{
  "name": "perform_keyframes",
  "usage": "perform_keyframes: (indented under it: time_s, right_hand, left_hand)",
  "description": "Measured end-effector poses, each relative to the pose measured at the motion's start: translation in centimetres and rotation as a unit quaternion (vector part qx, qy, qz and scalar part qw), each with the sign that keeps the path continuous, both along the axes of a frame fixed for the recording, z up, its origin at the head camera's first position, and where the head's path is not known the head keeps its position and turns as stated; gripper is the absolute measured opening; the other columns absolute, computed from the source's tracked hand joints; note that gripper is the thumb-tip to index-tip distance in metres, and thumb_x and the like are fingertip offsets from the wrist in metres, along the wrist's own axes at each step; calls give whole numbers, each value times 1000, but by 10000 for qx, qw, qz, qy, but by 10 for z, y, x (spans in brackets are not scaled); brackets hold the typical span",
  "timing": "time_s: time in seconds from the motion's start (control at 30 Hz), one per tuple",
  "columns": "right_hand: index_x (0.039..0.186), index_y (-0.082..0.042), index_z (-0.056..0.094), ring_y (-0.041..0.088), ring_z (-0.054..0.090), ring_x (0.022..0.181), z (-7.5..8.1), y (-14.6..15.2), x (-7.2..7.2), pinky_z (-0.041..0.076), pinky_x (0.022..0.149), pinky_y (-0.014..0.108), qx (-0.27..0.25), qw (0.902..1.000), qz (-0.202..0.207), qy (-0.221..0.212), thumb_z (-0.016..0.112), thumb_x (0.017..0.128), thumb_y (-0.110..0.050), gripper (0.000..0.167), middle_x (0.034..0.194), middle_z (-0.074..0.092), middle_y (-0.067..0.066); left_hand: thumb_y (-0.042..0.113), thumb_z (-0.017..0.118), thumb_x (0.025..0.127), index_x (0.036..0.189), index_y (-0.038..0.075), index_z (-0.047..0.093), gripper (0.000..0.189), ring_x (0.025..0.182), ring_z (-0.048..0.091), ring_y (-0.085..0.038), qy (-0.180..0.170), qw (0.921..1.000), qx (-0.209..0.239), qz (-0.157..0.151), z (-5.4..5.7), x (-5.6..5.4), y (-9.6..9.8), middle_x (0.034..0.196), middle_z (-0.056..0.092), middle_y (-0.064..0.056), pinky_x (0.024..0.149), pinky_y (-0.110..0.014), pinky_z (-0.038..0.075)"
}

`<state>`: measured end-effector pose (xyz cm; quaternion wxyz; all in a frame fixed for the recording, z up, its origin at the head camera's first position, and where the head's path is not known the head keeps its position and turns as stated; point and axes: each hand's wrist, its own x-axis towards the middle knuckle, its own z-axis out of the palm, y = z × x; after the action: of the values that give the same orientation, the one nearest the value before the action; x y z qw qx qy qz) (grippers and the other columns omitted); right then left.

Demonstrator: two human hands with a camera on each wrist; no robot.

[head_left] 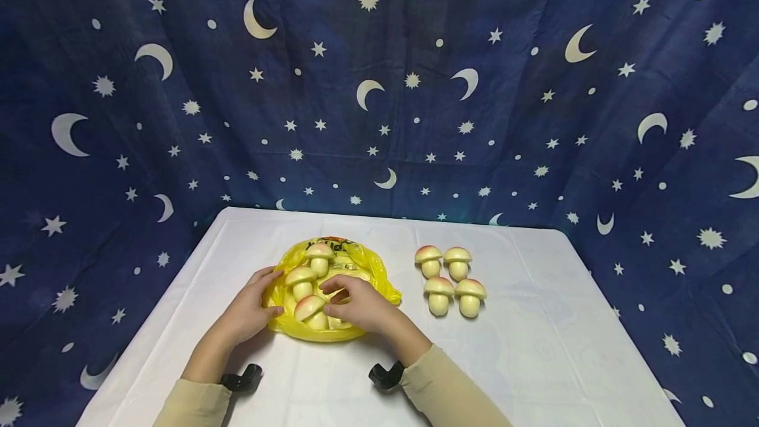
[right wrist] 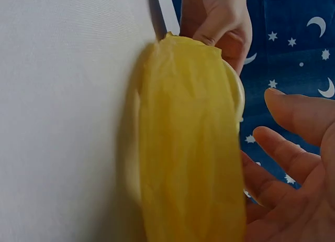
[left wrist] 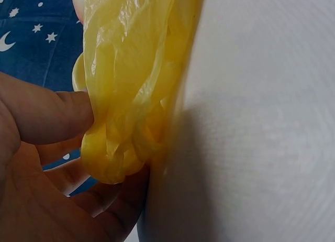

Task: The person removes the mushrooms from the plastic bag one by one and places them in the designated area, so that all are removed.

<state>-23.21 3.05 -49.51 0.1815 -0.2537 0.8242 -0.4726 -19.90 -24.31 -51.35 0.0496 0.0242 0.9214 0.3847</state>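
Left hand [head_left: 250, 307] curled round yellow bag [head_left: 317, 333], right hand [head_left: 363, 306] spread over rim, tabletop [head_left: 400, 246] gap before four mushrooms [head_left: 440, 287].

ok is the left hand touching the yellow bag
Touching: the left wrist view shows the left hand with its thumb tip directly against the yellow bag, with no gap visible between them.

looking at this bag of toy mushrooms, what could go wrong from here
The soft yellow bag could buckle or tip if the left hand at its side pushes too hard. Its loose rim might snag the right hand, which is over the opening. Outside, the four mushrooms sit close together, so bumping one could shift its neighbours.
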Motion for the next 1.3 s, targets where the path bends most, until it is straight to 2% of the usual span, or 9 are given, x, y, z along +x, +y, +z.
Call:
perform_keyframes:
  time_s: [0.23, 0.53, 0.9, 1.3]
  right_hand:
    - [131, -20, 73, 16, 72, 114, -6, -7, 1, 59, 89, 23, -69, 10000, 30, 32, 82, 95, -26, 38, 130, 74, -7]
    - [128, -27, 74, 5, 67, 107, -15, -18, 1, 57, 96, 26, 98, 9999, -116, 48, 84, 94, -29, 36, 124, 74, -12]
    - [117, -28, 75, 4, 65, 104, -18, -25, 2, 56, 97, 28, 76, 9993, -342, -98, 88, 91, -29, 30, 118, 74, -16]
    - [120, -25, 73, 7, 66, 106, -17, -24, 3, 58, 97, 28, 41, 9994, -342, -73, 86, 92, -27, 31, 120, 73, -11]
  left_hand:
    - [5, 75, 94, 163, 1, 42, 76, 161, 27, -52, -89, 9999, -41, 81, 0, -1, 2, 175, 27, -22, 131, -68, 23]
    - [6, 75, 94, 163, 3, 43, 76, 161, 28, -51, -96, 9999, -45, 102, 0, 0, 3, 175, 27, -22, 130, -68, 24]
    - [6, 76, 94, 162, 3, 43, 76, 161, 28, -51, -102, 9998, -84, 135, 0, 1, 4, 175, 27, -21, 130, -68, 24]
    - [7, 76, 94, 163, 4, 44, 76, 161, 28, -50, -113, 9998, -78, 130, 0, 1, 3, 175, 28, -21, 130, -68, 24]
